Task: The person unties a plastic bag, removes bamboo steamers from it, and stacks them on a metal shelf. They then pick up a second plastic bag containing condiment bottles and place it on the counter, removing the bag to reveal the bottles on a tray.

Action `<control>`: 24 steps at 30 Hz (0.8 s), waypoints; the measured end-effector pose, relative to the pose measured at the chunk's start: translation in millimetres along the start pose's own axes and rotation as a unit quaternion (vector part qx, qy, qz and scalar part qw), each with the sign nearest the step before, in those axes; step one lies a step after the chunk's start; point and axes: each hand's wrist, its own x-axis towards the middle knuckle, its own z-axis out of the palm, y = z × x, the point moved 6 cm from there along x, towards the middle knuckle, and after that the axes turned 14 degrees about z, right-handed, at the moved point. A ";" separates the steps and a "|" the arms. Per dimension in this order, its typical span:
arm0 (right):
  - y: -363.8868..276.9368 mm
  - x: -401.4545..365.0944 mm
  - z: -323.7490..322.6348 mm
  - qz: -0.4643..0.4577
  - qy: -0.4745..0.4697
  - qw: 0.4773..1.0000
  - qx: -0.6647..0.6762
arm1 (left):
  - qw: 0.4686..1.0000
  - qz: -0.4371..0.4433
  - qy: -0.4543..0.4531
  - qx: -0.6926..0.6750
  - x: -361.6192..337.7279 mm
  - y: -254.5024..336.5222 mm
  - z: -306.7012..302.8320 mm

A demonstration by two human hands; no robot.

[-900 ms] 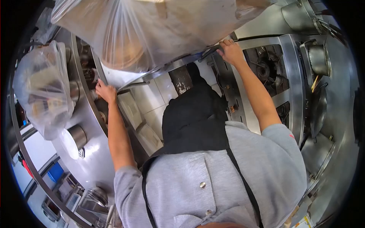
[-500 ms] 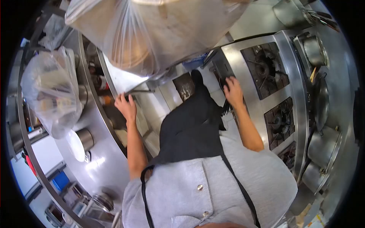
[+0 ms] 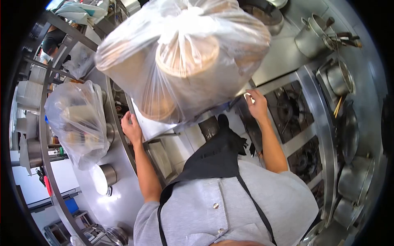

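My left hand (image 3: 132, 128) is beside the edge of the steel counter (image 3: 119, 176), its fingers loosely apart and nothing seen in them. My right hand (image 3: 257, 105) is near the front edge of the gas stove (image 3: 296, 144), fingers apart, holding nothing that I can see. Between and above my hands, close to the camera, a large knotted clear plastic bag (image 3: 230, 78) fills the upper middle. Brown round tubs or bowls (image 3: 188, 61) show through it. What holds the bag up cannot be seen.
On the counter at left stand another filled plastic bag (image 3: 78, 123) and a pot (image 3: 107, 175). Steel pots (image 3: 314, 39) and a dark pan (image 3: 348, 131) line the right side behind the burners. Part of another person (image 3: 53, 41) shows at upper left.
The view has shifted, so the large bag sits lower in it and its knot now shows. My right hand has moved up to the stove's edge; my left is still by the counter.
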 end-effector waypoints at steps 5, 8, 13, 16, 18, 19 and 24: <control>15.2 84.7 -42.2 0.083 0.085 0.972 0.204 | 0.992 -0.098 0.071 -0.044 6.8 -22.0 -2.0; -52.8 136.9 -104.0 0.039 0.104 0.974 0.200 | 0.981 -0.050 0.148 -0.112 65.2 55.2 -33.7; -215.7 197.6 -129.1 -0.233 -0.029 0.962 0.140 | 0.973 0.160 0.100 -0.133 167.3 238.9 -36.5; -313.2 170.1 -92.3 -0.388 -0.164 0.906 0.049 | 0.933 0.315 -0.124 -0.124 205.4 320.4 14.3; -327.5 165.6 -58.8 -0.437 -0.189 0.878 -0.040 | 0.894 0.390 -0.178 -0.127 222.7 334.9 55.4; -342.7 157.4 -29.5 -0.484 -0.195 0.844 -0.122 | 0.868 0.426 -0.226 -0.120 228.6 328.6 76.9; -345.2 137.3 7.0 -0.480 -0.200 0.844 -0.130 | 0.831 0.374 -0.344 -0.226 236.0 294.0 129.5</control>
